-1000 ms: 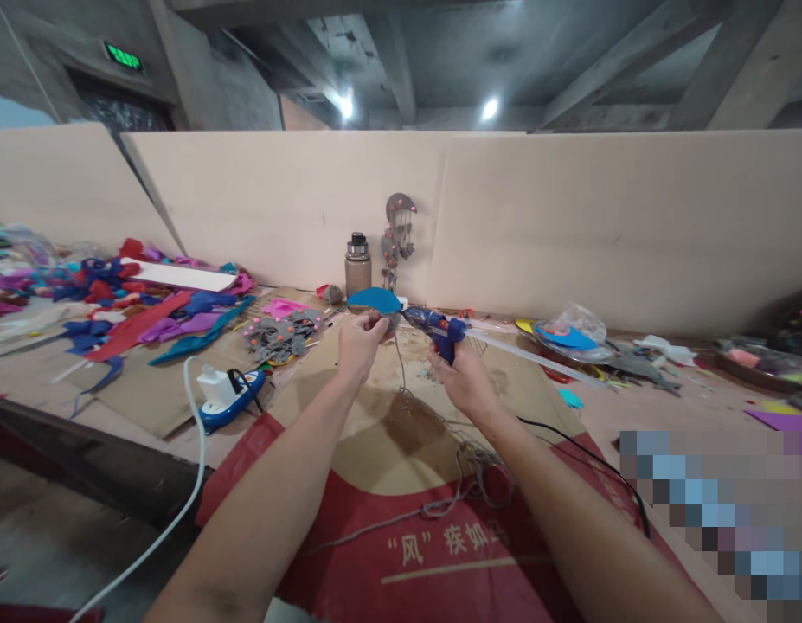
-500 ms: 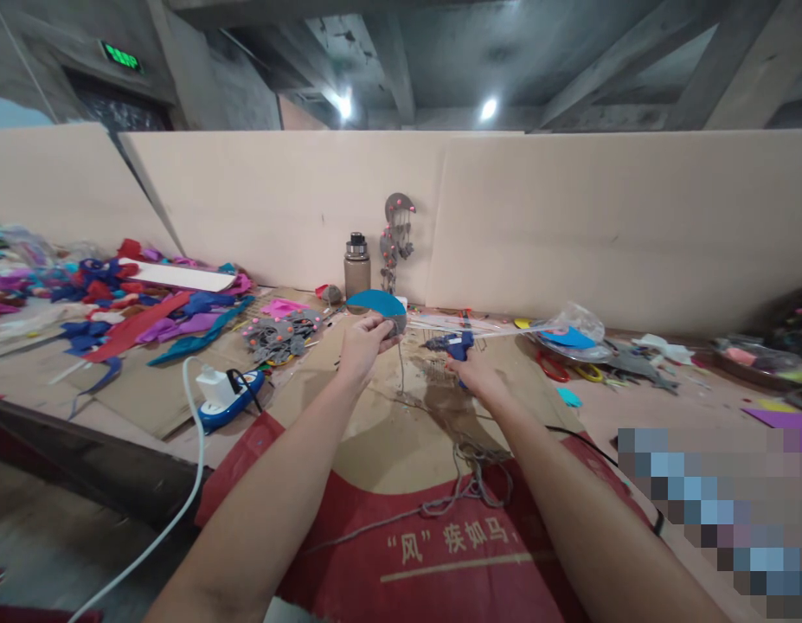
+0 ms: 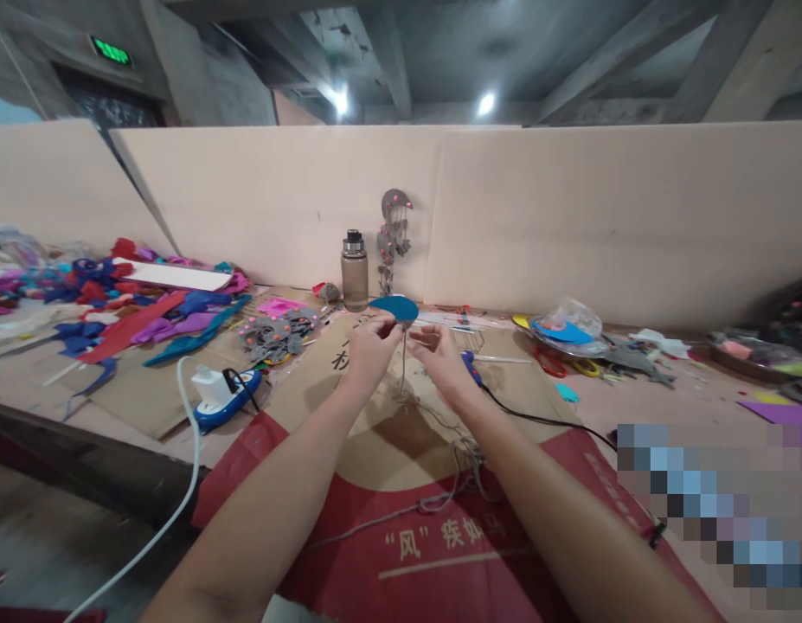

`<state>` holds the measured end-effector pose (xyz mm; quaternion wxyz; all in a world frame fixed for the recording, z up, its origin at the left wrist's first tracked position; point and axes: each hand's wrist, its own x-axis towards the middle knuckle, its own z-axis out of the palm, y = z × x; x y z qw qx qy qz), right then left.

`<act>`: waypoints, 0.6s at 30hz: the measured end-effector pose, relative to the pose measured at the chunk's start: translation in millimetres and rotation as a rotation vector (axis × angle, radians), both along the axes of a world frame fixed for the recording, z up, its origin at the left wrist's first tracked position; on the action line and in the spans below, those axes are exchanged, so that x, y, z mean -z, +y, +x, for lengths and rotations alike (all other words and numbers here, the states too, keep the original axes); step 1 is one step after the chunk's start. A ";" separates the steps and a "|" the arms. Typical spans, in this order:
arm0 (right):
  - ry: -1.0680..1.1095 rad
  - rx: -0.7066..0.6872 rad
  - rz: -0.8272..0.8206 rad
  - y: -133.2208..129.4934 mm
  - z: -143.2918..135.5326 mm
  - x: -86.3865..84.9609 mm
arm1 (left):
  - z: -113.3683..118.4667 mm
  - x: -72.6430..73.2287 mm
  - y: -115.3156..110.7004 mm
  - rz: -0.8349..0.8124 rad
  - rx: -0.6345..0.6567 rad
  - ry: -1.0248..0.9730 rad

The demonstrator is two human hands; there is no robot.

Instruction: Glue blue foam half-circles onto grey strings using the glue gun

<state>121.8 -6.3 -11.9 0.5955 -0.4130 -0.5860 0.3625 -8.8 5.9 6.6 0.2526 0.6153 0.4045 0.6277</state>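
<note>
My left hand [image 3: 373, 349] is closed on a blue felt piece [image 3: 395, 307], which tilts up above the fingertips. Grey yarn [image 3: 404, 363] hangs from under that piece toward the brown paper. Close by on the right, my right hand [image 3: 439, 355] has its fingers bent beside the yarn; whether they pinch it is too small to tell. A blue glue gun [image 3: 471, 367] lies behind my right wrist, partly hidden. Loose grey yarn [image 3: 469, 467] lies tangled on the red and brown paper [image 3: 439, 554].
A bottle [image 3: 355, 275] and a grey hanging ornament [image 3: 396, 227] stand at the board. To the left are felt scraps [image 3: 160, 320], grey pieces with pink dots [image 3: 277, 335] and a power strip [image 3: 228, 402]. A plate [image 3: 573, 342] and scissors [image 3: 586, 367] lie right.
My right hand has let go of the glue gun, now lying on the paper, and moved left beside the yarn. The blue felt piece has shifted slightly right and turned.
</note>
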 end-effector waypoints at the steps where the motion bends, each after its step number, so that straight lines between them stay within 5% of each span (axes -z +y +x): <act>1: 0.106 -0.070 -0.041 -2.0 -6.9 -1.2 | 0.4 0.1 -1.4 0.026 -0.028 0.025; 5: 0.191 -0.049 -0.127 -7.8 -8.9 -5.4 | 2.8 2.9 -2.2 0.015 0.002 -0.003; 11: -0.103 0.148 0.057 -9.4 8.3 -15.2 | 7.1 8.4 4.3 -0.211 0.301 -0.247; 18: -0.250 0.321 0.163 -13.8 12.8 -20.0 | 10.7 3.7 -0.7 -0.293 0.365 -0.306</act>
